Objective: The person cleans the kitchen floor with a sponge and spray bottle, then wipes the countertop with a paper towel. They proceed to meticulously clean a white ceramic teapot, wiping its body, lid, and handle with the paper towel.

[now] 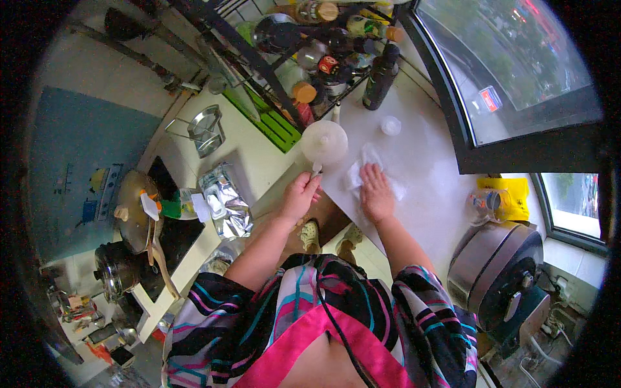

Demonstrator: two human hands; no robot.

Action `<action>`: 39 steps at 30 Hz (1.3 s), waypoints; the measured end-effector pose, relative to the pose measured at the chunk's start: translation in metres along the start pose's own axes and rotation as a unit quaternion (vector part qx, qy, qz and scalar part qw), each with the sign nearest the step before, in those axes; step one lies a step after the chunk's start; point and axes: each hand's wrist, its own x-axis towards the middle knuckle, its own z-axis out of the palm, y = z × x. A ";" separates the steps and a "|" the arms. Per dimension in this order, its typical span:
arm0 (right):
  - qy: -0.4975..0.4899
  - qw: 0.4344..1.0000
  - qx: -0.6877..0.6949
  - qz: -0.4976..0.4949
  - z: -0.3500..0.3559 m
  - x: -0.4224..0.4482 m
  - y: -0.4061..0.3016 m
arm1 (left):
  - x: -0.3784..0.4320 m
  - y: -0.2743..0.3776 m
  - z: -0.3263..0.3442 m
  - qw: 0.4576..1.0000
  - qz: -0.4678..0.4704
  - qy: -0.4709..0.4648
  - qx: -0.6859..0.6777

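Note:
My right hand (376, 191) lies flat, palm down, on a crumpled white cloth or tissue (358, 170) on the white countertop (422, 194). In my left hand (300, 194) a small pale handle is pinched between thumb and fingers; it leads to a round whitish lid or container (324, 141) at the counter's corner. What lies under that round thing cannot be told. A small clear round cap or cup (390, 125) sits beyond the cloth, and a dark bottle (381, 80) stands behind it.
A black wire rack (271, 53) with several bottles and jars stands at the back. Left are a green plastic rack (267, 119), a foil bag (228, 199), a lidded pan (138, 213) and a black pot (116, 271). An open window (514, 68) and a round-lidded cooker (499, 271) are at right.

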 end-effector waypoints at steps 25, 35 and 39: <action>0.047 0.392 0.911 0.118 -0.184 -0.040 -0.134 | -0.054 0.056 -0.042 0.975 0.197 -0.069 -0.076; -0.095 0.485 0.849 0.189 -0.183 -0.021 -0.070 | -0.094 0.120 -0.032 0.957 0.114 -0.045 -0.264; -0.087 0.637 0.751 0.151 -0.189 -0.013 -0.072 | -0.105 0.122 -0.038 0.979 0.092 -0.035 -0.179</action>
